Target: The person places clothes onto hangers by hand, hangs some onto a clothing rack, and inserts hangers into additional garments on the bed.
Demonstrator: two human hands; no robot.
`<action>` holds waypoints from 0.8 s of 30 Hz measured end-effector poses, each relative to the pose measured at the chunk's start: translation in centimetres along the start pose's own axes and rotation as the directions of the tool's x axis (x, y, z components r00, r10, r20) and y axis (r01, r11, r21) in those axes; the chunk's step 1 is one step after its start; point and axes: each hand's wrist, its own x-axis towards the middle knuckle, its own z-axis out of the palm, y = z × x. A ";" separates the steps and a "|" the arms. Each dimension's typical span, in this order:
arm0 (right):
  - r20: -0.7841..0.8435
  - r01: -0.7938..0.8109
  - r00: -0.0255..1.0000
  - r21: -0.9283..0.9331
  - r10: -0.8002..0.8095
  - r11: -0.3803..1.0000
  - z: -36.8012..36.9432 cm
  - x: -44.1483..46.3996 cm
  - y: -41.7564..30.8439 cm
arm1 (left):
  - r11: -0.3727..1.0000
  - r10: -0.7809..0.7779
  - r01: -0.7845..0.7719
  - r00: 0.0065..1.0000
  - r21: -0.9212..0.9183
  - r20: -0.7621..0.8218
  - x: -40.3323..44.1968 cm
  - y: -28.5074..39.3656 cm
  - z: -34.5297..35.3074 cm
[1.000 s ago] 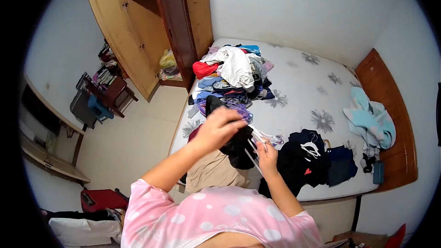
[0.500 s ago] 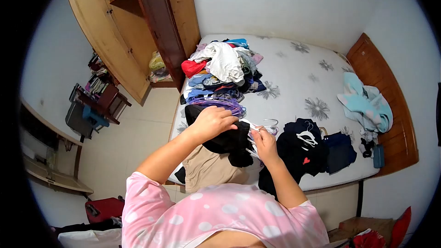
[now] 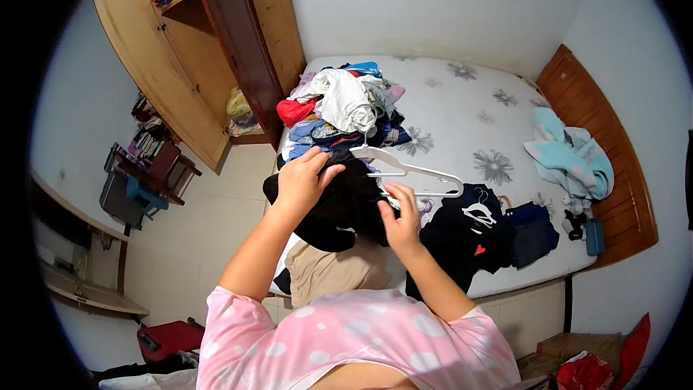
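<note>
A black garment [image 3: 346,206] hangs between my two hands above the near side of the bed. My left hand [image 3: 307,180] is closed on its upper left part. At the garment's right edge, my right hand [image 3: 401,220] pinches the black cloth. A white clothes hanger [image 3: 426,172] stands out to the right, above my right hand; its left end is hidden by the garment. Beige trousers [image 3: 328,271] lie on the bed below the garment. Just right of my right hand is a black top with a red heart [image 3: 462,249], with white hangers [image 3: 478,213] on it.
A heap of mixed clothes [image 3: 339,105] lies on the mattress [image 3: 451,119] by the open wardrobe [image 3: 162,65]. Dark folded clothes [image 3: 534,238] and a light-blue blanket [image 3: 567,155] are at the right, near the wooden headboard [image 3: 613,152]. Boxes [image 3: 577,347] stand on the floor at lower right.
The white hanger has swung out to the right and now shows its full right arm. The black garment is spread wider, and my left hand has moved left and my right hand slightly left.
</note>
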 end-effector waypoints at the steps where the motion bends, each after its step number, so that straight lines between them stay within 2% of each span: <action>1: -0.026 -0.026 0.999 0.032 0.027 0.999 1.1 -0.1 0.1 | 1.000 0.001 -0.001 1.000 0.004 -0.006 0.1 0.1 -0.2; 2: -0.051 -0.053 0.997 0.065 0.056 0.996 2.1 -0.2 0.0 | 1.000 0.002 -0.002 1.000 0.009 -0.010 0.2 0.4 -0.3; 3: -0.045 -0.002 0.999 -0.004 0.002 1.000 2.6 -0.1 -0.2 | 1.000 0.002 -0.002 1.000 0.014 -0.014 0.3 0.5 -0.5; 6: 0.008 -0.058 0.998 0.153 0.058 0.986 4.1 -0.3 -1.0 | 0.999 -0.015 0.016 1.000 0.040 -0.028 0.7 0.5 -0.9; 7: -0.002 -0.017 1.000 0.133 0.017 0.991 4.4 -0.2 -1.3 | 0.999 -0.025 0.027 0.999 0.035 -0.046 0.8 0.5 -1.1; 8: 0.001 -0.048 0.999 0.164 0.049 0.985 4.8 -0.4 -1.7 | 0.999 -0.037 0.039 0.997 0.031 -0.064 1.0 0.5 -1.3; 10: 0.083 -0.039 0.996 0.028 0.037 0.999 5.4 -1.7 -1.0 | 0.995 -0.095 0.096 0.991 -0.002 -0.091 1.4 0.4 -2.2; 12: 0.255 -0.020 0.966 -0.072 0.038 0.997 5.2 -2.6 0.2 | 0.986 -0.164 0.160 0.976 -0.040 -0.140 1.7 -0.6 -3.0; 13: 0.339 -0.005 0.940 -0.097 0.038 0.995 5.0 -3.3 1.3 | 0.983 -0.177 0.163 0.966 -0.089 -0.189 2.0 -0.9 -3.7; 14: 0.422 0.011 0.906 -0.121 0.041 0.993 4.8 -4.3 2.6 | 0.987 -0.160 0.150 0.958 -0.059 -0.238 2.1 -1.1 -4.4; 15: 0.501 0.014 0.864 -0.131 0.054 0.991 4.5 -5.1 3.4 | 0.978 -0.203 0.186 0.955 -0.098 -0.216 2.2 -1.5 -5.2; 16: 0.620 0.038 0.778 -0.207 0.101 0.978 3.8 -5.8 4.3 | 0.965 -0.246 0.222 0.950 -0.137 -0.193 2.2 -2.0 -5.7; 18: 0.614 0.044 0.786 -0.169 0.070 0.985 2.7 -7.8 6.4 | 0.960 -0.265 0.238 0.944 -0.149 -0.199 2.1 -3.1 -6.2; 19: 0.654 0.044 0.751 -0.185 0.090 0.982 1.5 -7.3 6.2 | 0.958 -0.274 0.251 0.943 -0.136 -0.191 1.9 -3.3 -6.4; 20: 0.603 0.036 0.794 -0.167 0.074 0.985 0.6 -7.2 6.1 | 0.957 -0.282 0.262 0.943 -0.124 -0.180 1.7 -3.5 -6.6; 22: 0.596 0.112 0.800 -0.269 0.074 0.957 -2.1 -5.8 7.0 | 0.968 -0.239 0.215 0.947 -0.129 -0.216 1.1 -3.9 -6.4; 23: 0.542 0.099 0.839 -0.247 0.053 0.964 -3.6 -4.9 7.4 | 0.973 -0.215 0.188 0.949 -0.134 -0.232 0.8 -4.0 -6.3; 24: 0.482 0.088 0.876 -0.227 0.033 0.970 -5.2 -3.5 7.2 | 0.965 -0.245 0.226 0.957 -0.130 -0.157 0.4 -4.3 -6.5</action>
